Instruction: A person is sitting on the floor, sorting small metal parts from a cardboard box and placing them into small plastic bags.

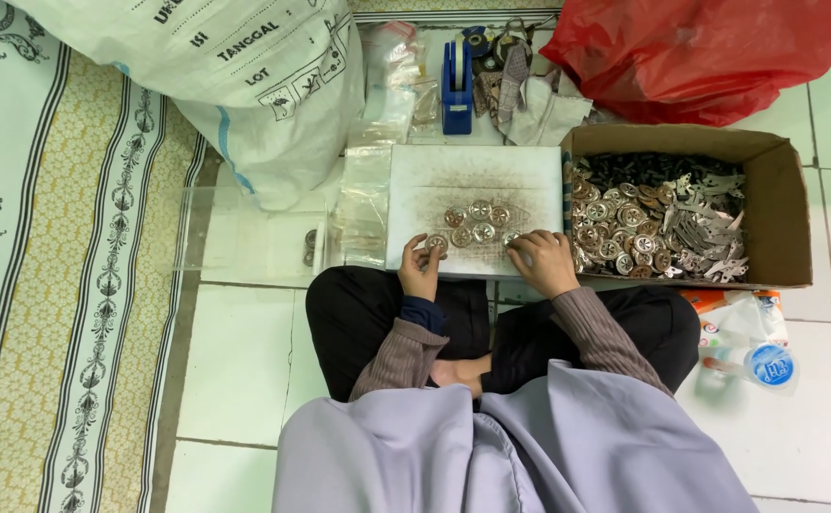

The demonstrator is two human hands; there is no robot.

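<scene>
I sit cross-legged on a tiled floor with a white, rust-stained board [477,171] in front of my knees. Several round metal discs [477,220] lie in a cluster on the board. My left hand [420,266] pinches one round metal disc [435,244] at the board's near edge. My right hand [545,261] rests at the board's near right corner, fingers curled over a disc, right next to the cardboard box [786,204]. The box holds a heap of round discs and flat metal pieces [658,223].
A large white woven sack [244,85] lies at the back left, a red plastic bag [700,47] at the back right. A blue tape dispenser [456,90] and clear plastic bags [368,190] sit behind and left of the board. A bottle [767,366] lies at my right.
</scene>
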